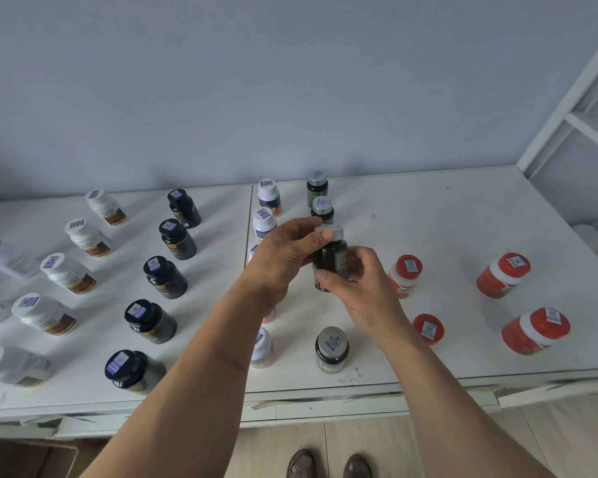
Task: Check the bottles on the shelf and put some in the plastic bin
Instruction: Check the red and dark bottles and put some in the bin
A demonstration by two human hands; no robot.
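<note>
- Closest to the camera: two sandalled feet on a pale tiled floor, right at the bottom edge.
- Both bare forearms reach up from there over the front lip of the white shelf.
- The held bottle is dark with a silver cap, lifted above the shelf around the middle, roughly upright.
- Left hand has its grip on the top end, fingers curled round the cap.
- Right hand has its grip on the lower body of that bottle, thumb across the front, fingers wrapped behind.
- Just behind the hands, two more silver-capped dark bottles stand in a line toward the wall; the back one has a green label.
- Another silver-capped one stands near the front edge, under the right wrist.
- Left of that column there's a row of white bottles with orange labels, partly hidden by the left arm.
- Further left: a column of black-capped dark bottles, five of them.
- Then white bottles with brown labels, and a few blurry pale ones at the far left edge.
- Right side has four red-capped bottles, well apart from each other.
- Every cap I can see carries a blue-and-white barcode sticker.
- Can't spot a bin anywhere in this view.
- White rack frame at the far right, blue-grey wall behind.
</note>
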